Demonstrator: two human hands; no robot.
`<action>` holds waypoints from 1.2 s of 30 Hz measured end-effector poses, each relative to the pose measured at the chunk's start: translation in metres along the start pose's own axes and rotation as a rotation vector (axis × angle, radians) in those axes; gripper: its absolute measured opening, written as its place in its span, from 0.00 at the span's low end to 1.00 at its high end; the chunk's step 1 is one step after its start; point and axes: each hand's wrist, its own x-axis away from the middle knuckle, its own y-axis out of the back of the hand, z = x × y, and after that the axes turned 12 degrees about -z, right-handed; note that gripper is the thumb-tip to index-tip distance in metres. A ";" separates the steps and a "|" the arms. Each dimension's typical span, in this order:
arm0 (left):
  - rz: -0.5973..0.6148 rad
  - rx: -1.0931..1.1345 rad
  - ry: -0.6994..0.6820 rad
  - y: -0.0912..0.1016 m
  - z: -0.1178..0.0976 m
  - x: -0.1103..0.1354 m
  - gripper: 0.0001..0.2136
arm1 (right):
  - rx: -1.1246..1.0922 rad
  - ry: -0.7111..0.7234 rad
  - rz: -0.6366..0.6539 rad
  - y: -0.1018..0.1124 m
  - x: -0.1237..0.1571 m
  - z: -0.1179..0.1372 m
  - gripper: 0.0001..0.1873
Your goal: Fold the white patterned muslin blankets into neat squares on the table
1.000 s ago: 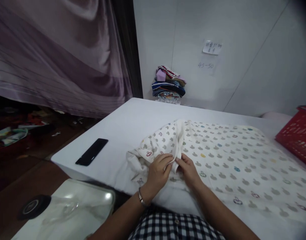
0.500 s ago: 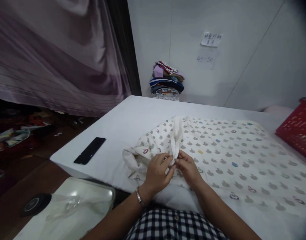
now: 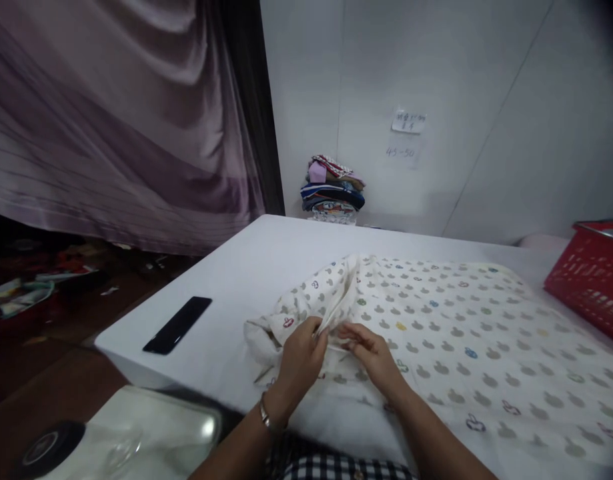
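Note:
A white cloth printed with grey apple-like shapes and a few coloured outlines lies across the table. Its right part is spread flat, while the left end is bunched and folded over. My left hand, with a bracelet at the wrist, is closed on the cloth's folded edge. Just right of it, my right hand has its fingers stretched and slightly apart over the cloth, gripping nothing that I can see. Whether its fingertips touch the fabric is unclear.
The white table carries a black phone at left and a red plastic basket at right. A stack of folded clothes stands by the wall. A pale glossy seat is at lower left, below a hanging curtain.
Both hands were together pinching the cloth's edge. Now my right hand has let go and opened, and my left hand has moved slightly left with the edge. The view has tilted up.

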 end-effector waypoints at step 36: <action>-0.737 -0.324 0.216 0.136 0.051 0.003 0.16 | 1.409 0.668 -0.039 0.096 -0.113 0.017 0.16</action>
